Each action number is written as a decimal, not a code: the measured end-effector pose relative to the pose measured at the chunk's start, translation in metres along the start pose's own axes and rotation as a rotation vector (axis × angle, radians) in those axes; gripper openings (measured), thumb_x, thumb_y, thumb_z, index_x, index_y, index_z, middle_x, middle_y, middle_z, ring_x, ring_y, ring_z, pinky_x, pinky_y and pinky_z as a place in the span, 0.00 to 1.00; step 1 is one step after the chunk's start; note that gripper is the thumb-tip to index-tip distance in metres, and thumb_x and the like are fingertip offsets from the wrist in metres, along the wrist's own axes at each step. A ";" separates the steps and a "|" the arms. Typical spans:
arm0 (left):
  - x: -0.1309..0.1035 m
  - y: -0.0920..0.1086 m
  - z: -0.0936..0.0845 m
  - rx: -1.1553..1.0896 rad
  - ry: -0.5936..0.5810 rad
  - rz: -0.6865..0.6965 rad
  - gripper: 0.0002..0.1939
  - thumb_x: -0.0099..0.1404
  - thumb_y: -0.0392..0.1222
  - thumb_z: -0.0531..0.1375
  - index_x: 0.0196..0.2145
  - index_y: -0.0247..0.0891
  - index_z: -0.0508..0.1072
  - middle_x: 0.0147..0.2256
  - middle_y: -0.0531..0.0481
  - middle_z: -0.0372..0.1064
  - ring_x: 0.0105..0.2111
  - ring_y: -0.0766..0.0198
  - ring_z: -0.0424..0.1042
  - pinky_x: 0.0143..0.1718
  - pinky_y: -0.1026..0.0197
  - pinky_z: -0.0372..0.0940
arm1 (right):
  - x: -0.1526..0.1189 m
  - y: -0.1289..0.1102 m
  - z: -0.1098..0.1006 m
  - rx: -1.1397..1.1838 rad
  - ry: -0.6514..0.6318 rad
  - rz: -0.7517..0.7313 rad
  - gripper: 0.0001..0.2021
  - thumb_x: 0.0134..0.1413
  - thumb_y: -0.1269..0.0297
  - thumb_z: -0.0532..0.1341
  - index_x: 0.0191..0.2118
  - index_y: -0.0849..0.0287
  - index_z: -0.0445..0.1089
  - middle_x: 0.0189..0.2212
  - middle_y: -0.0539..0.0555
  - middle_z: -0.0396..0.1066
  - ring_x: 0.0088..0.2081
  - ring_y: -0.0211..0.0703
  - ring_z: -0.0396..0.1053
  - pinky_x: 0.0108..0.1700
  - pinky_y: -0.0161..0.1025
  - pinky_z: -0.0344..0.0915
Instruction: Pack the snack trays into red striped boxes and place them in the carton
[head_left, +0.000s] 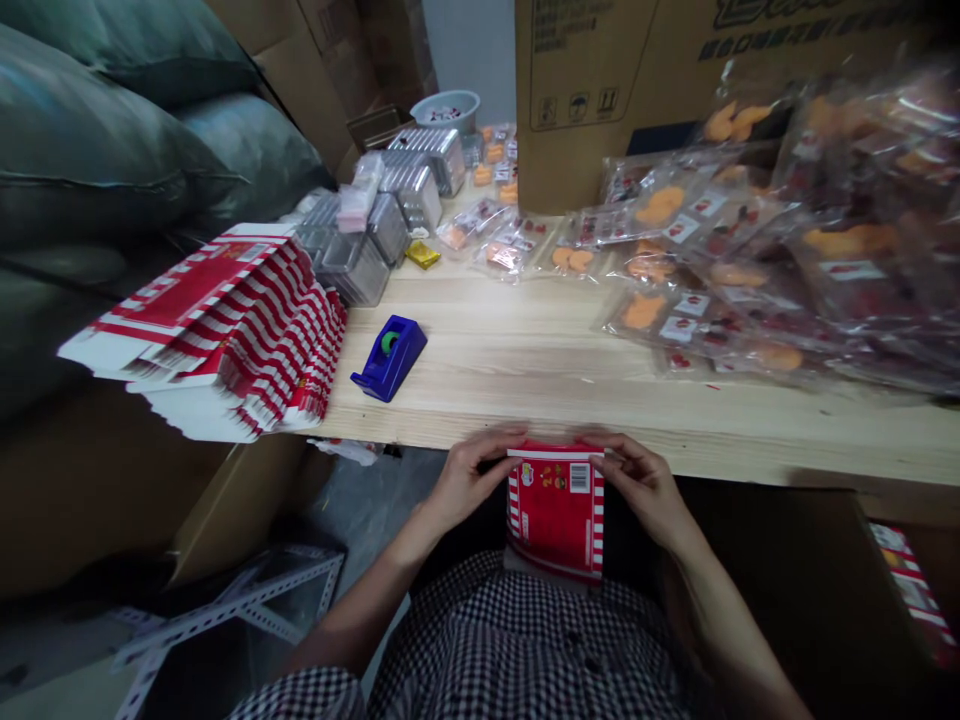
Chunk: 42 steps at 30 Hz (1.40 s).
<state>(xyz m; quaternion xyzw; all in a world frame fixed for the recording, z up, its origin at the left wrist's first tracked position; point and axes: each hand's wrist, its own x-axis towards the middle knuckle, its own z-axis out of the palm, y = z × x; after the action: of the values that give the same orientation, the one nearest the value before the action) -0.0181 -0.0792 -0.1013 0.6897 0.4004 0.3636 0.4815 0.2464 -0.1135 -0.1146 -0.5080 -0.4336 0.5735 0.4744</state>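
Note:
A red and white striped printed carton [556, 515] with a barcode is held upright in front of my body, at the near edge of the table. Its left upper corner is pinched by my left hand [474, 478], thumb on the near face. On the opposite upper corner, my right hand [643, 484] grips it the same way. The fingers behind the carton's top edge are partly hidden. Beyond my left hand, a blue tape dispenser [391, 358] with a green core stands on the table. A tall pile of flattened striped cartons [225, 330] lies at the left.
Clear bags [697, 250] with orange pieces are heaped on the right of the wooden table [487, 350]. Stacked clear plastic cases [360, 245], a yellow packet [422, 254] and a white bowl [448, 108] stand at back left. A large cardboard box [585, 110] stands behind.

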 end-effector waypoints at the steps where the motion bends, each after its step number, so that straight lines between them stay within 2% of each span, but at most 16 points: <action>1: 0.000 -0.001 0.002 -0.038 0.022 -0.013 0.11 0.68 0.41 0.63 0.47 0.38 0.79 0.52 0.41 0.77 0.54 0.56 0.75 0.57 0.50 0.69 | 0.000 -0.002 0.000 -0.014 -0.001 -0.024 0.09 0.56 0.56 0.69 0.41 0.51 0.79 0.45 0.54 0.79 0.45 0.47 0.77 0.48 0.43 0.74; 3: 0.002 0.003 0.003 -0.076 0.043 -0.020 0.09 0.69 0.40 0.62 0.43 0.37 0.80 0.47 0.41 0.79 0.50 0.57 0.78 0.55 0.50 0.71 | -0.003 -0.013 0.002 -0.047 -0.002 -0.072 0.07 0.55 0.56 0.69 0.37 0.51 0.79 0.43 0.54 0.79 0.45 0.46 0.77 0.46 0.42 0.74; 5: 0.007 0.020 -0.003 -0.072 0.040 -0.004 0.08 0.70 0.39 0.61 0.42 0.38 0.80 0.45 0.42 0.80 0.49 0.57 0.78 0.54 0.50 0.72 | -0.009 -0.034 0.003 -0.087 0.000 -0.117 0.06 0.57 0.57 0.68 0.37 0.51 0.79 0.44 0.55 0.79 0.44 0.46 0.77 0.44 0.42 0.75; 8: 0.022 0.064 -0.020 -0.024 0.034 0.095 0.09 0.69 0.37 0.61 0.44 0.40 0.80 0.48 0.44 0.79 0.49 0.58 0.78 0.54 0.51 0.73 | -0.019 -0.075 0.005 -0.174 0.050 -0.279 0.03 0.60 0.63 0.66 0.39 0.51 0.78 0.47 0.56 0.78 0.48 0.48 0.75 0.47 0.44 0.74; 10: 0.033 0.093 -0.030 0.032 0.038 0.186 0.10 0.69 0.36 0.62 0.46 0.42 0.80 0.50 0.45 0.78 0.51 0.58 0.77 0.55 0.52 0.72 | -0.023 -0.098 0.006 -0.241 0.115 -0.429 0.05 0.61 0.69 0.65 0.40 0.50 0.77 0.47 0.56 0.78 0.50 0.49 0.75 0.49 0.45 0.73; 12: 0.042 0.112 -0.036 0.067 0.043 0.239 0.12 0.69 0.36 0.62 0.49 0.43 0.80 0.53 0.45 0.76 0.52 0.58 0.76 0.56 0.52 0.71 | -0.025 -0.111 0.008 -0.273 0.160 -0.547 0.09 0.60 0.72 0.65 0.42 0.50 0.76 0.47 0.56 0.77 0.50 0.49 0.74 0.49 0.46 0.73; 14: 0.046 0.119 -0.037 0.076 0.043 0.258 0.13 0.68 0.35 0.63 0.49 0.44 0.80 0.52 0.46 0.77 0.52 0.59 0.76 0.56 0.53 0.71 | -0.024 -0.112 0.011 -0.283 0.185 -0.613 0.10 0.60 0.74 0.65 0.42 0.50 0.76 0.46 0.56 0.77 0.50 0.49 0.75 0.49 0.46 0.73; 18: 0.041 0.111 -0.033 0.056 0.079 0.264 0.11 0.68 0.34 0.62 0.46 0.43 0.81 0.48 0.46 0.79 0.48 0.59 0.78 0.53 0.54 0.73 | -0.027 -0.096 0.018 -0.278 0.263 -0.639 0.10 0.58 0.75 0.66 0.40 0.51 0.77 0.44 0.57 0.76 0.46 0.48 0.75 0.45 0.45 0.74; 22: 0.026 0.098 -0.031 0.011 0.097 0.216 0.10 0.67 0.35 0.64 0.43 0.43 0.82 0.46 0.45 0.80 0.46 0.58 0.79 0.50 0.54 0.75 | -0.032 -0.084 0.021 -0.142 0.257 -0.527 0.06 0.57 0.72 0.68 0.35 0.51 0.76 0.42 0.56 0.76 0.45 0.46 0.75 0.43 0.41 0.75; 25: 0.018 0.094 -0.029 0.048 0.075 0.225 0.12 0.67 0.33 0.64 0.45 0.44 0.82 0.47 0.45 0.80 0.46 0.59 0.79 0.50 0.54 0.75 | -0.032 -0.087 0.020 -0.007 0.117 -0.346 0.04 0.55 0.67 0.70 0.35 0.51 0.76 0.46 0.54 0.75 0.47 0.44 0.75 0.46 0.39 0.75; 28: 0.013 0.095 -0.024 0.115 0.020 0.312 0.17 0.66 0.29 0.63 0.48 0.46 0.81 0.48 0.47 0.79 0.47 0.61 0.79 0.51 0.57 0.74 | -0.030 -0.093 0.019 -0.018 -0.074 -0.158 0.12 0.55 0.62 0.70 0.46 0.48 0.78 0.54 0.54 0.74 0.56 0.49 0.71 0.55 0.44 0.71; 31: 0.009 0.098 -0.020 0.122 -0.018 0.347 0.20 0.65 0.26 0.63 0.49 0.47 0.80 0.49 0.49 0.79 0.48 0.63 0.78 0.51 0.59 0.74 | -0.030 -0.094 0.020 -0.018 -0.195 -0.027 0.16 0.55 0.60 0.70 0.51 0.48 0.78 0.52 0.54 0.77 0.55 0.52 0.73 0.56 0.48 0.71; 37: 0.008 0.095 -0.021 0.084 -0.032 0.311 0.20 0.64 0.26 0.64 0.49 0.48 0.80 0.48 0.49 0.79 0.46 0.62 0.79 0.49 0.59 0.74 | -0.030 -0.086 0.025 0.036 -0.100 0.021 0.16 0.48 0.61 0.74 0.45 0.49 0.81 0.44 0.53 0.81 0.42 0.46 0.79 0.46 0.43 0.75; 42: 0.010 0.089 -0.021 0.007 -0.020 0.229 0.18 0.63 0.27 0.66 0.47 0.46 0.80 0.46 0.49 0.80 0.46 0.62 0.79 0.50 0.59 0.73 | -0.029 -0.085 0.028 0.075 -0.077 0.008 0.14 0.48 0.62 0.74 0.43 0.52 0.80 0.42 0.53 0.82 0.41 0.44 0.79 0.45 0.40 0.75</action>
<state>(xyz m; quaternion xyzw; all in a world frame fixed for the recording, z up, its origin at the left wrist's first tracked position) -0.0148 -0.0814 -0.0093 0.7361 0.3156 0.4078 0.4384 0.2288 -0.1275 -0.0234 -0.4692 -0.4278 0.6105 0.4734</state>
